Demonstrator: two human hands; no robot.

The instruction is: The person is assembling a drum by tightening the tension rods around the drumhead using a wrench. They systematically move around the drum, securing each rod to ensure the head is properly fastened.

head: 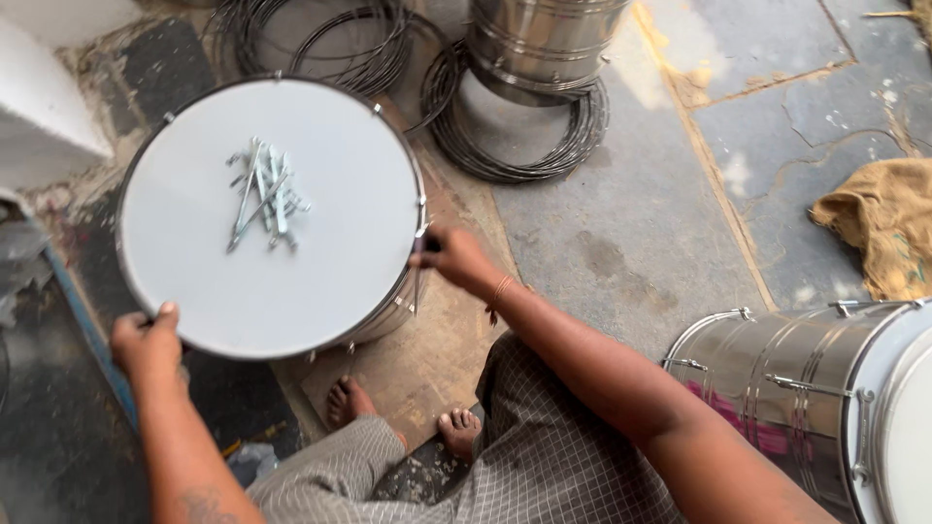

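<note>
So the drum (272,218) sits upright on the floor, white head facing up, right between both hands. Left hand (148,342) grips the rim at about 7 o'clock, right hand (454,257) is clenched around a small dark tool (424,246) at the rim around 3 o'clock. One pile of metal tension rods (262,194) lies on the head, can't count them. One more finished drum (835,398) lies on its side at 4 o'clock, and one bare shell (544,39) stands at 1 o'clock.

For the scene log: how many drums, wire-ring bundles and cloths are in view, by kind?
Drums: 3 – white-headed drum, steel shell, side-lying drum
Wire-ring bundles: 2 –
Cloths: 1 – brown cloth
Total: 6
</note>
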